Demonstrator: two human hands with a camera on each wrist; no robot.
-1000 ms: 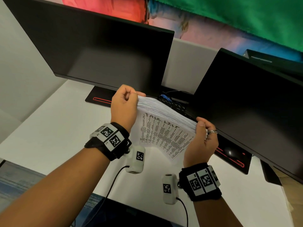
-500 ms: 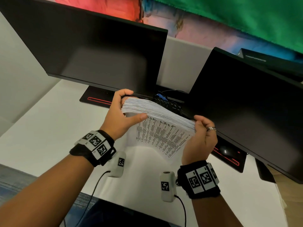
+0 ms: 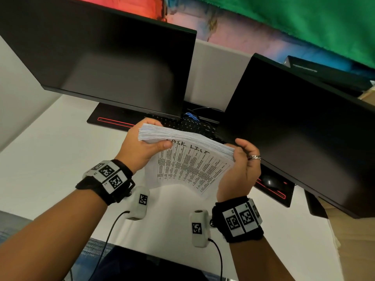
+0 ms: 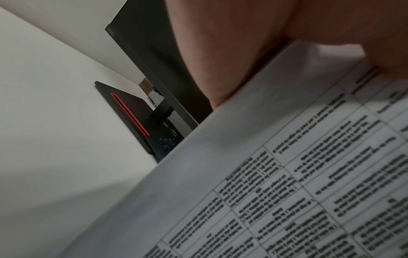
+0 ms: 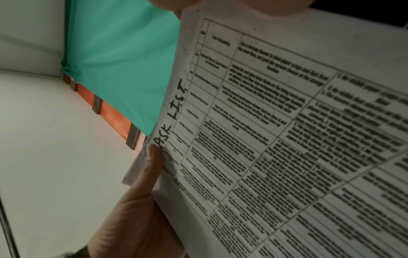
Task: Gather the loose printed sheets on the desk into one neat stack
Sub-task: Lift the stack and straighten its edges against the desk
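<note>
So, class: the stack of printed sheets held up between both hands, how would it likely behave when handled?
Probably floppy: the stack of printed sheets sags between the left hand and right hand. Likely to slide apart, since its top edges are fanned rather than flush. It looks thick, so probably fairly heavy for paper.

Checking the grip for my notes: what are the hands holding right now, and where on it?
Both hold the stack of printed sheets, lifted off the desk: the left hand grips its left end, thumb on the front; the right hand holds its right end.

A white desk [image 3: 50, 155] carries 2 black monitor bases [image 3: 113, 118] and a black keyboard [image 3: 190, 126].
</note>
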